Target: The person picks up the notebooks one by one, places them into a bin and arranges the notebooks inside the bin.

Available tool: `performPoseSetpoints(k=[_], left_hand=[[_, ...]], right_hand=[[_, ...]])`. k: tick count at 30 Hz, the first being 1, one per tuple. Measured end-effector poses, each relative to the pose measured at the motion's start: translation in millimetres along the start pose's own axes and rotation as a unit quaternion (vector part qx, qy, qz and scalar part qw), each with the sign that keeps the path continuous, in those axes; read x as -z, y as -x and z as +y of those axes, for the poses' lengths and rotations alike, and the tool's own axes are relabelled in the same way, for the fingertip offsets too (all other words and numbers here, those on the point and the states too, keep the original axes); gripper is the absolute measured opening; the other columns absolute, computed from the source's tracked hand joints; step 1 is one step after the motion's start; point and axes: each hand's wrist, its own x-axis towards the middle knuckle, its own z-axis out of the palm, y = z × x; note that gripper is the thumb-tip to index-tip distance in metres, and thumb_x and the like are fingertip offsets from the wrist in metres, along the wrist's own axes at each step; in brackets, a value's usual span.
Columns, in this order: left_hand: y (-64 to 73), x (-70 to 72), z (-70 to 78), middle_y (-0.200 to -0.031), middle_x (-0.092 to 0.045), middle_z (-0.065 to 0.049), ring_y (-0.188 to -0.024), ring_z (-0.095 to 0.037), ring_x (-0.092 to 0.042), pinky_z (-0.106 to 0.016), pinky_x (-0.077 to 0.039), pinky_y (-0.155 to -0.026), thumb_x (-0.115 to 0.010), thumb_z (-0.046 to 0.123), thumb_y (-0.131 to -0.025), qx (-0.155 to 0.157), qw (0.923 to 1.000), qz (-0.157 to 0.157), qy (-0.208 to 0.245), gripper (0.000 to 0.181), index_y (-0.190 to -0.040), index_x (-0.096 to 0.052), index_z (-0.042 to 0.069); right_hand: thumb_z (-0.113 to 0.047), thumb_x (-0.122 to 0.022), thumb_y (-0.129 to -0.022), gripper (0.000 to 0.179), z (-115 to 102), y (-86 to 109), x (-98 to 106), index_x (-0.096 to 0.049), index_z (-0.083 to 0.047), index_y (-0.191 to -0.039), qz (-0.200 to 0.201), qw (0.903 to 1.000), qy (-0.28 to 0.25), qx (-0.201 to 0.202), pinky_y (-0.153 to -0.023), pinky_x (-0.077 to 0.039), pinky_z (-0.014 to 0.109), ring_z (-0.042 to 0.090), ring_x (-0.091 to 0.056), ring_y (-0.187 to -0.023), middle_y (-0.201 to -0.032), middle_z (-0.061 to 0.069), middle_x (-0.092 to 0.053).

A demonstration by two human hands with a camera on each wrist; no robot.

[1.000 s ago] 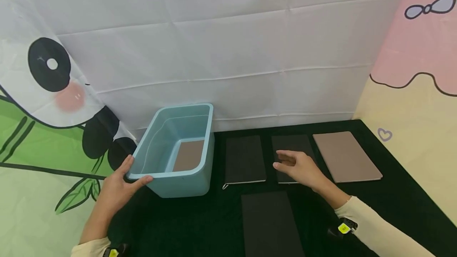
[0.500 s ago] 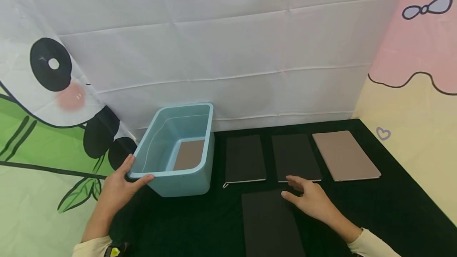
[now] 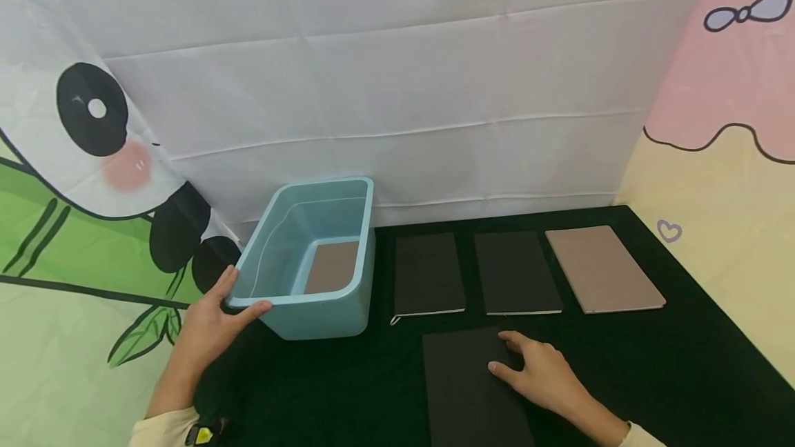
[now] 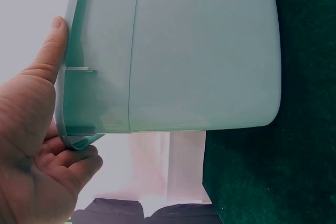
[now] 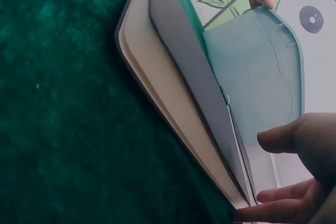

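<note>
Over green cloth [image 3: 335, 399], left grip [image 3: 210, 324] clasps the bin [image 3: 317, 321]; right grip [image 3: 546, 372], spread apart, perhaps touches 1 black notebook [image 3: 468, 388].

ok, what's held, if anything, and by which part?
Left hand: blue bin, by the rim at its near left corner. Right hand: no hold visible, just at the far right corner of the nearest black notebook.

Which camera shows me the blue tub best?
The head view: it shows nearly the whole tub, even the flat brown thing lying inside. The left wrist view shows its outside wall and some rim, up close. The right wrist view shows its outside from farther off, not what's inside.
</note>
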Motion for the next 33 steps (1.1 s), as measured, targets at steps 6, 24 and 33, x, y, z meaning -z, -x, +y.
performPoseSetpoints(k=[6, 24, 33], left_hand=[[0.7, -0.1, 0.6, -0.168, -0.013, -0.021, -0.144, -0.059, -0.028, -0.077, -0.031, -0.106, -0.072, 0.054, -0.091, 0.002, 1.0000, -0.004, 0.003, 0.105, -0.163, -0.013, 0.006], [0.5, -0.2, -1.5, -0.169, -0.009, -0.020, -0.144, -0.060, -0.026, -0.078, -0.030, -0.106, -0.072, 0.057, -0.091, 0.016, 0.9997, -0.017, 0.005, 0.107, -0.164, -0.009, 0.010], [0.6, 0.4, -2.1, -0.169, -0.009, -0.019, -0.144, -0.060, -0.026, -0.078, -0.030, -0.106, -0.071, 0.057, -0.091, 0.018, 0.9997, -0.017, 0.001, 0.107, -0.164, -0.009, 0.010]], right_hand=[[-0.057, -0.081, -0.080, 0.080, -5.2, 3.3, -4.5, -0.061, -0.009, -0.140, -0.013, 0.9984, 0.052, -0.018, -0.085, -0.054, 0.060, 0.038, -0.065, -0.112, -0.126, 0.016, -0.068], [-0.035, -0.098, -0.064, 0.092, -12.7, 6.7, -20.4, -0.058, -0.008, -0.142, 0.014, 0.9991, 0.016, -0.037, -0.081, -0.054, 0.053, 0.036, -0.061, -0.107, -0.118, 0.016, -0.067], [-0.022, -0.097, -0.065, 0.082, -17.5, 10.9, -26.1, -0.061, -0.015, -0.138, 0.028, 0.9977, -0.033, -0.052, -0.079, -0.054, 0.052, 0.032, -0.062, -0.104, -0.122, 0.015, -0.066]])
